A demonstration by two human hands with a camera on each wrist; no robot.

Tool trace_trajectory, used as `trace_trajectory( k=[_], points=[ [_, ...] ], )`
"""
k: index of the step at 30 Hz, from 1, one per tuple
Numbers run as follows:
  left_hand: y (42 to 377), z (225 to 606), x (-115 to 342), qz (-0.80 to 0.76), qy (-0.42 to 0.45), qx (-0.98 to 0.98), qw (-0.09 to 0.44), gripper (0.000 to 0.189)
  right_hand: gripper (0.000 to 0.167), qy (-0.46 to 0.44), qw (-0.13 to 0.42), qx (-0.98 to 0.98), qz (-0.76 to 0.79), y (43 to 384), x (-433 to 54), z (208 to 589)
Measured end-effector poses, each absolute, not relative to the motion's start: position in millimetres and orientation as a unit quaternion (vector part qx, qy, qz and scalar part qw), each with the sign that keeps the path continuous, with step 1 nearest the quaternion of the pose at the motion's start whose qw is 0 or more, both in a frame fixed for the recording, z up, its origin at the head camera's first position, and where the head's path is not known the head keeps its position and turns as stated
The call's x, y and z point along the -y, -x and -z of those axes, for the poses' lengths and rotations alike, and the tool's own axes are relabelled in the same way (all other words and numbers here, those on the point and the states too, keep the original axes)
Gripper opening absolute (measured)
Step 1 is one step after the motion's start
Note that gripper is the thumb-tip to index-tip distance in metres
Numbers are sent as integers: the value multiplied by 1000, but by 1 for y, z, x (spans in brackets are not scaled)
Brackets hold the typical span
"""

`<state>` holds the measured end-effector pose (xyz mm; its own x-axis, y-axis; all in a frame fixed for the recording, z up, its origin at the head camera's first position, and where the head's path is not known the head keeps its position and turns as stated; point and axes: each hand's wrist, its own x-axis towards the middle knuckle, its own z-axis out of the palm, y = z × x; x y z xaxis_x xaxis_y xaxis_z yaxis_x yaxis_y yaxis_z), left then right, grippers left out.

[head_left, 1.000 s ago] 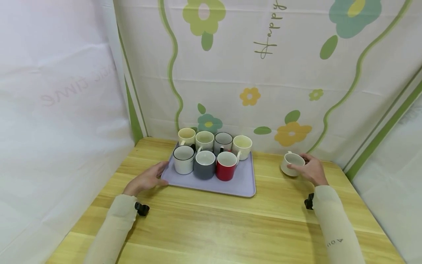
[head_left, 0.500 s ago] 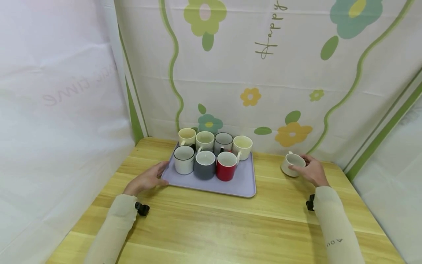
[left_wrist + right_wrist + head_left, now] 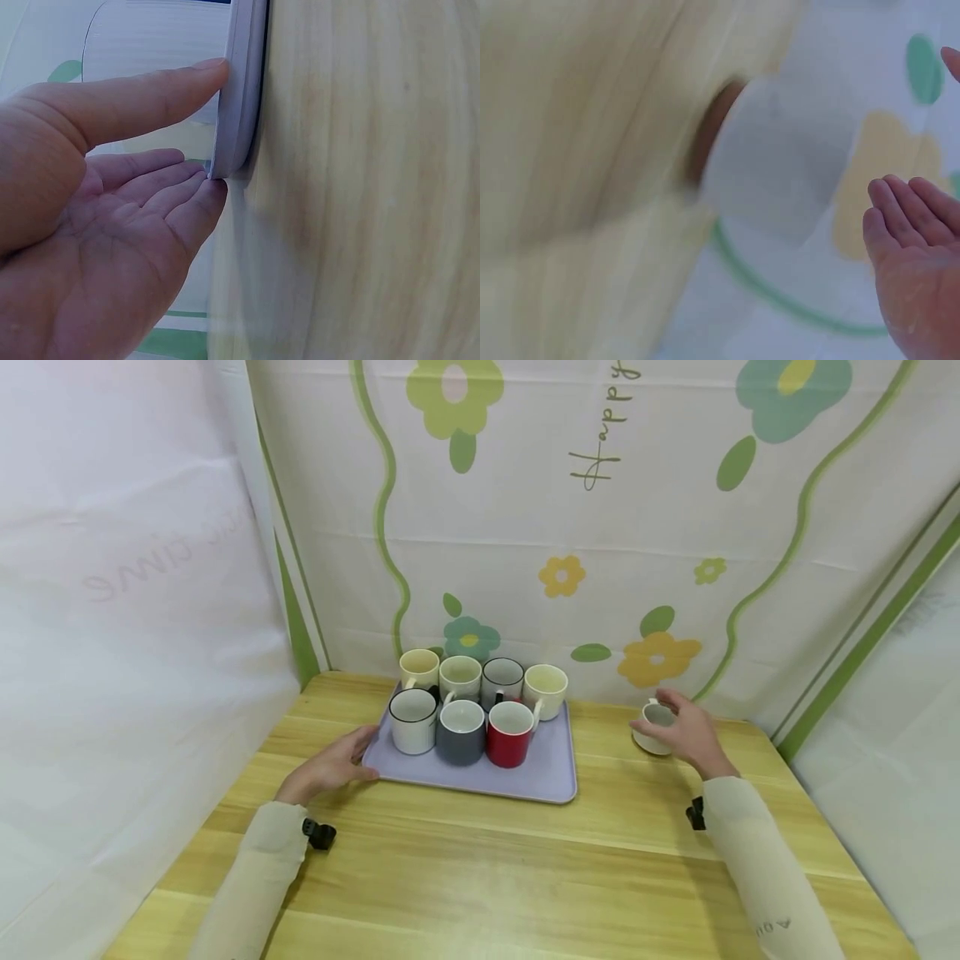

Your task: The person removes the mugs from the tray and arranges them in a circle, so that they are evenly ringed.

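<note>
In the head view, my left hand (image 3: 327, 770) is at the near left corner of a lilac tray (image 3: 551, 778). Its thumb touches the rim in the left wrist view, and its fingers lie nearly straight against the edge. On the tray stand several mugs: a white one with a dark rim (image 3: 413, 731), a grey one (image 3: 461, 743), a red one (image 3: 507, 745), and cream and grey ones behind. A small white cup (image 3: 776, 157) with a brown base stands upright on the table at right. Above it my right hand (image 3: 697, 733) has fingers spread apart from the cup.
The wooden table (image 3: 480, 885) extends in front of the tray and between tray and cup. A white flowered curtain (image 3: 487, 510) hangs along the back edge, with plain white cloth (image 3: 135, 610) at the left side.
My right hand has let go of the white cup and lifted slightly above it. The cup stays where it was on the table. My left hand keeps its place at the tray.
</note>
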<state>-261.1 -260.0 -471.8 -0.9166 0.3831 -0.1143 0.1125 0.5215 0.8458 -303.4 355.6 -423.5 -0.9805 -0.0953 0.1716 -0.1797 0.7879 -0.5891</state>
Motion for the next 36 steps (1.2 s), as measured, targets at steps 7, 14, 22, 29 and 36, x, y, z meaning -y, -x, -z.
trace_trajectory(
  k=[7, 14, 22, 29, 36],
  points=[
    [262, 472, 261, -468, -142, -860, 147, 88, 94, -126, 56, 927, -349, 303, -298, 419],
    [261, 472, 262, -463, -143, -863, 144, 88, 86, -176, 63, 910, -371, 303, -244, 419],
    [261, 472, 262, -462, -145, -864, 141, 88, 83, -214, 62, 893, -390, 302, -198, 422],
    [262, 475, 263, -466, -142, -861, 144, 88, 80, -230, 60, 891, -387, 305, -172, 429],
    [263, 476, 264, -467, -143, -860, 146, 89, 73, -234, 61, 890, -387, 309, -158, 438]
  ],
)
